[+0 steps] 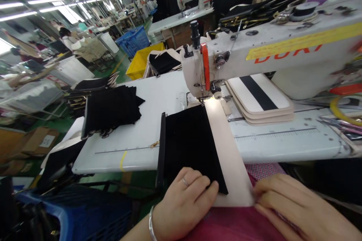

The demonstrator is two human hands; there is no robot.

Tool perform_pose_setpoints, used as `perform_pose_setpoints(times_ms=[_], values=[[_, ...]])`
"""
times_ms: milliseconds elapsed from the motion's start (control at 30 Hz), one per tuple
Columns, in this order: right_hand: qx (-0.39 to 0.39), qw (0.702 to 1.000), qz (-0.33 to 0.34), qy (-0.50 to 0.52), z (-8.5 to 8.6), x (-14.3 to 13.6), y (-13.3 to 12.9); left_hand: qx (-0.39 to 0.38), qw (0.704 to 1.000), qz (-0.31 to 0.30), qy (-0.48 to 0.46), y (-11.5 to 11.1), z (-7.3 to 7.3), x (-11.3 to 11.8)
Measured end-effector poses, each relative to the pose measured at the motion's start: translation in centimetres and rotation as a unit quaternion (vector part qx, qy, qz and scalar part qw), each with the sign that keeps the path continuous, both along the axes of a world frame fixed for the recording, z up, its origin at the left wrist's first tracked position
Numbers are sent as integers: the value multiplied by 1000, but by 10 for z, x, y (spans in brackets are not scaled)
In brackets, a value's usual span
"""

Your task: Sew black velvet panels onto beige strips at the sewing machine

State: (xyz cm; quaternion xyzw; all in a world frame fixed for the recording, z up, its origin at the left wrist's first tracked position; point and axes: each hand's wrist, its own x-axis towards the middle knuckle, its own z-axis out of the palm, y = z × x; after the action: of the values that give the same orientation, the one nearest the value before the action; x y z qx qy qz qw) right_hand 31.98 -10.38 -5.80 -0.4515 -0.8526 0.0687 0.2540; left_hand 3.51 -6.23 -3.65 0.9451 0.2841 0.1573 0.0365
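A black fabric panel (189, 139) lies on a pale beige panel (226, 150), their upper ends at the needle of a white sewing machine (202, 101). A dark zipper strip with a gold pull runs down the black panel's left edge. My left hand (189, 199), with ring and bracelet, has its bent fingers closed on the lower part of the black panel. At the beige panel's lower right corner, my right hand (285, 203) pinches the edge between thumb and fingers.
Black pieces (113, 109) are stacked on the table (141, 162) at left. Beige panels with a dark stripe (260, 98) lie under the machine arm. A yellow bin (141, 64) stands behind; a blue basket (93, 211) is at lower left. People work in the background.
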Motion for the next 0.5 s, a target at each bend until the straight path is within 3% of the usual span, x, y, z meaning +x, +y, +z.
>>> perform_pose_setpoints(times_ms=[67, 200, 500], values=[[19, 998, 55, -39, 1, -17, 8, -4, 1000, -6, 3, -1, -2, 1], [46, 993, 69, -78, -10, -35, 17, -6, 1000, -3, 19, -2, -4, 2], [135, 989, 56, 18, -21, -49, 23, 19, 999, -33, 16, 5, -10, 2]])
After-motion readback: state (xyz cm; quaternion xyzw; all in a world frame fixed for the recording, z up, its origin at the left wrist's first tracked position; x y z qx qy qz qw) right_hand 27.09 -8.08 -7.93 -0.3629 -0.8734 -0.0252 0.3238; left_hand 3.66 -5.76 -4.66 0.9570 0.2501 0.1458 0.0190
